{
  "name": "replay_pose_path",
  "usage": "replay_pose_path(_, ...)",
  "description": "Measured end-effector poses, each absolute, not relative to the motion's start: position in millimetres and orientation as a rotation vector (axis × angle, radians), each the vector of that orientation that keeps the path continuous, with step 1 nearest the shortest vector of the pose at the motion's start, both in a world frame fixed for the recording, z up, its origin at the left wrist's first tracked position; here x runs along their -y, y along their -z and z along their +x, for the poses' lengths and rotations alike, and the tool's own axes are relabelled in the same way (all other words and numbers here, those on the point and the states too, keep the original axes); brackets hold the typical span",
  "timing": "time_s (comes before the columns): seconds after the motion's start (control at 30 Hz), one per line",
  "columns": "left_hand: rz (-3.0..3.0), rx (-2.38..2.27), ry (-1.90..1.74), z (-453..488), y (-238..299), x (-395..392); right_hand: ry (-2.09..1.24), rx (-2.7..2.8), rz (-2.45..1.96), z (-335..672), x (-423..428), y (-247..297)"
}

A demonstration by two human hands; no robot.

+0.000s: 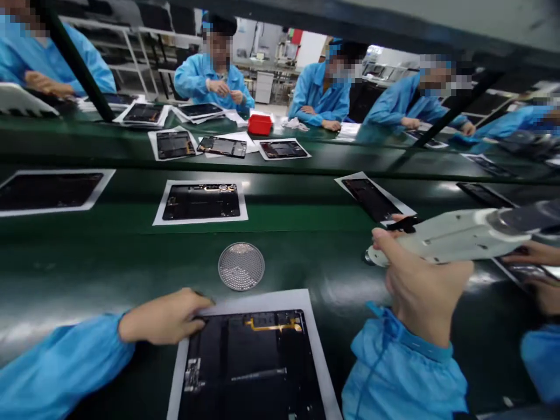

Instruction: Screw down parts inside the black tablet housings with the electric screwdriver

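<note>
An opened black tablet (254,367) with a yellow flex cable lies on a white sheet (258,302) right in front of me. My left hand (164,318) rests curled on the sheet's top left corner, fingers pressing the tablet's edge. My right hand (420,286) is wrapped round a white electric screwdriver (464,236), held level above the green belt, to the right of the tablet. A round perforated metal dish (241,266) sits on the belt just beyond the tablet.
More opened tablets on white sheets lie along the green belt (306,245), one (201,202) straight ahead, one (371,198) to the right. A red box (259,124) stands on the far side. Several people in blue coats sit opposite. Another person's hands (536,274) work at my right.
</note>
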State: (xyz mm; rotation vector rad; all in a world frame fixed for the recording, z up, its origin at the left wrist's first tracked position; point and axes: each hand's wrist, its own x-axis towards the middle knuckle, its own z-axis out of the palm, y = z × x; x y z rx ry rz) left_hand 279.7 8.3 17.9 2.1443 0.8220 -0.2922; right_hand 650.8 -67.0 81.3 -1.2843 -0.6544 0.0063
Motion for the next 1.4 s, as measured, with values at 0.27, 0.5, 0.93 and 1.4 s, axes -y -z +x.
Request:
replay_pose_path(0.27,2.988,-0.705,-0.327,288.3,25.4,30.8,-0.631,1.001,-1.036,539.3,13.3,-52.7)
replay_pose_path(0.5,2.947,-0.636,-0.515,286.9,52.4,27.6,-0.948,0.985,-1.048,457.5,-27.4,-7.2)
replay_pose_path(0.93,2.921,-0.640,-0.534,288.0,53.3,27.1,-0.951,0.990,-1.099,452.4,-28.9,2.8)
replay_pose_path(1.4,2.925,-0.633,-0.525,288.0,51.8,27.3,-0.931,1.018,-1.155,452.0,-30.0,1.4)
